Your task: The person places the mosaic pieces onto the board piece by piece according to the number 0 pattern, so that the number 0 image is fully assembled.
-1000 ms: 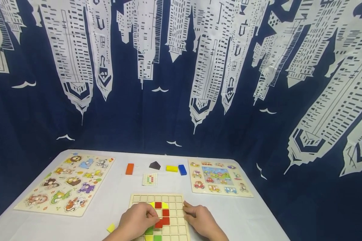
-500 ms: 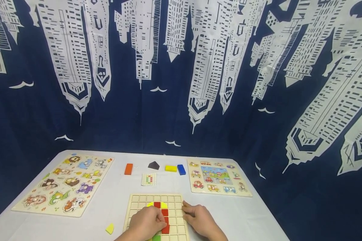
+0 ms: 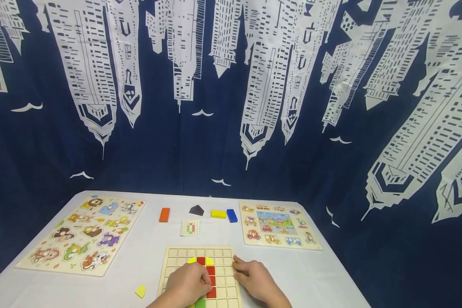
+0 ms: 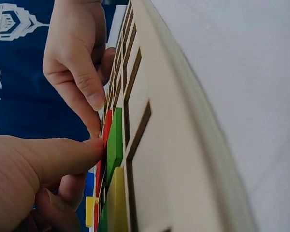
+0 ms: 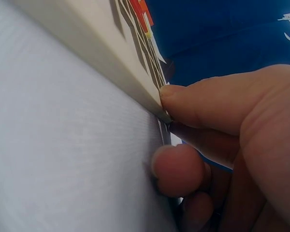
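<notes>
The red block (image 3: 211, 281) lies in the gridded wooden board (image 3: 219, 253), part of a red run down the middle with yellow pieces (image 3: 191, 260) at its top and a green block (image 3: 200, 303) below. The left hand (image 3: 188, 284) is over it, fingers bent, and in the left wrist view the thumb tip (image 4: 89, 147) presses against the red edge while a fingertip comes down from above, so the grip looks pinched on the block; the wrist view is too close to be sure. The right hand (image 3: 254, 280) sits just right of that grip, thumb and curled fingers clamped on the board's edge (image 5: 135, 92) to steady it.

By my reading the step in hand is seating this block flush in its squares. The next move calls for a light downward press and a clean release without nudging the neighbours.

The board is pale unfinished wood with dark burnt grid lines; the blocks are flat, painted, glossy and square-cornered. The counter (image 3: 323, 278) has a white, finely woven cover. Beyond the grips lie a small pattern card (image 3: 190, 228), then orange (image 3: 164, 214), dark (image 3: 196, 210), yellow (image 3: 218, 214) and blue (image 3: 232, 215) blocks; a loose yellow piece (image 3: 140, 291) sits left
</notes>
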`<move>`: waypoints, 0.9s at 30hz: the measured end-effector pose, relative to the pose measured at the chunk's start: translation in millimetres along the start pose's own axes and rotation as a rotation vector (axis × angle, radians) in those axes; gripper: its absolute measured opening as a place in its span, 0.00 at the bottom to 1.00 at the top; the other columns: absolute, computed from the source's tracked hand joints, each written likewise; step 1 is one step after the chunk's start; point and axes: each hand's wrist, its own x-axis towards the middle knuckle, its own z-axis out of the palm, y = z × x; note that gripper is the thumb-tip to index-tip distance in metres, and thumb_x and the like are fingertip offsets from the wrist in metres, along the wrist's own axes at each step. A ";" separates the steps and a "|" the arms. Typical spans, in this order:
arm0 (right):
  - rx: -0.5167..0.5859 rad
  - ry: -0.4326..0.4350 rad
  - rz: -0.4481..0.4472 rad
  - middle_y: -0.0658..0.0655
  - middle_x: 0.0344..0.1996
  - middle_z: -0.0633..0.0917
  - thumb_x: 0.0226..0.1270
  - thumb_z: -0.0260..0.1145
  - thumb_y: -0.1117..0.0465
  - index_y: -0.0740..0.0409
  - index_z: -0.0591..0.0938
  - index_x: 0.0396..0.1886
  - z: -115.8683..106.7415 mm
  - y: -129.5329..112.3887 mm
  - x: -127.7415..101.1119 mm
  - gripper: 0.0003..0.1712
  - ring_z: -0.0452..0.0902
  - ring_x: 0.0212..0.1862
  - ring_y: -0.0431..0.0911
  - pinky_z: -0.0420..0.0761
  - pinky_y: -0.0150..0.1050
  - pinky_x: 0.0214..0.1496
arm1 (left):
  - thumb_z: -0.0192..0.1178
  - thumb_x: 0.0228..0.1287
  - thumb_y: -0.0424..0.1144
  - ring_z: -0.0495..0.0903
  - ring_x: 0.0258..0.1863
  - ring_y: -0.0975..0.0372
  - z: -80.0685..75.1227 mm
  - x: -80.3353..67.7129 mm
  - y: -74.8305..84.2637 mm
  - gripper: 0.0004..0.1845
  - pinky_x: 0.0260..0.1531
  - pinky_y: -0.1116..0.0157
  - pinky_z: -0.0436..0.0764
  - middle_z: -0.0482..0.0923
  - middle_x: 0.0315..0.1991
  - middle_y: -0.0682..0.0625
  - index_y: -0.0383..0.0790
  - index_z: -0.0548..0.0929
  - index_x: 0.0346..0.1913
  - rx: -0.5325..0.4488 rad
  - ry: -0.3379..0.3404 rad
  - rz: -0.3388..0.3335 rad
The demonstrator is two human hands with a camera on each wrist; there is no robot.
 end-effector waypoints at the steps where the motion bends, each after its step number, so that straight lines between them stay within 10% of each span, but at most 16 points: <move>1: 0.009 0.000 -0.002 0.59 0.68 0.78 0.69 0.70 0.58 0.61 0.85 0.59 0.1 0.4 -0.1 0.21 0.85 0.51 0.50 0.78 0.37 0.30 | 0.76 0.55 0.41 0.72 0.19 0.70 0.5 0.1 0.0 0.11 0.18 0.63 0.70 0.76 0.19 0.67 0.56 0.85 0.20 0.001 0.002 0.003; 9: 0.044 -0.005 0.000 0.61 0.69 0.77 0.70 0.69 0.59 0.62 0.84 0.60 2.6 3.3 -0.1 0.22 0.75 0.23 0.44 0.76 0.36 0.22 | 0.74 0.58 0.45 0.72 0.21 0.70 -23.7 -11.1 -14.6 0.09 0.22 0.67 0.70 0.75 0.21 0.66 0.59 0.85 0.23 -0.020 0.033 -0.002; 13: 0.001 0.001 0.006 0.59 0.69 0.78 0.70 0.70 0.57 0.60 0.85 0.60 1.1 2.2 0.1 0.22 0.87 0.46 0.46 0.81 0.38 0.37 | 0.74 0.59 0.48 0.72 0.24 0.68 -59.8 -23.8 -43.1 0.07 0.26 0.67 0.70 0.77 0.24 0.63 0.58 0.87 0.27 -0.045 0.058 -0.053; 18: -0.057 0.017 -0.005 0.55 0.68 0.80 0.69 0.71 0.56 0.57 0.86 0.59 -0.4 1.7 -0.1 0.21 0.74 0.70 0.57 0.79 0.53 0.64 | 0.74 0.59 0.45 0.73 0.25 0.64 -90.1 -41.0 -88.3 0.05 0.28 0.67 0.70 0.79 0.26 0.60 0.56 0.88 0.30 -0.039 0.131 -0.229; 21: -0.036 0.019 -0.008 0.57 0.68 0.79 0.70 0.70 0.57 0.58 0.86 0.59 -0.8 3.4 -1.2 0.20 0.89 0.46 0.56 0.87 0.50 0.44 | 0.74 0.58 0.44 0.74 0.27 0.63 -96.6 -48.1 -107.6 0.05 0.31 0.66 0.71 0.80 0.25 0.59 0.53 0.88 0.30 -0.049 0.167 -0.327; 24: 0.003 0.016 -0.007 0.59 0.69 0.78 0.71 0.69 0.58 0.60 0.85 0.59 -0.9 4.6 -2.2 0.20 0.80 0.22 0.47 0.79 0.39 0.21 | 0.74 0.59 0.44 0.75 0.27 0.62 -97.8 -51.6 -118.4 0.06 0.32 0.65 0.71 0.81 0.24 0.57 0.50 0.87 0.29 -0.061 0.173 -0.362; 27: 0.042 0.010 -0.010 0.61 0.69 0.77 0.71 0.69 0.59 0.62 0.85 0.60 0.6 5.1 -2.7 0.21 0.74 0.21 0.39 0.74 0.36 0.19 | 0.75 0.58 0.47 0.74 0.27 0.62 -97.3 -53.9 -122.6 0.10 0.32 0.64 0.70 0.79 0.22 0.56 0.50 0.85 0.26 -0.029 0.151 -0.373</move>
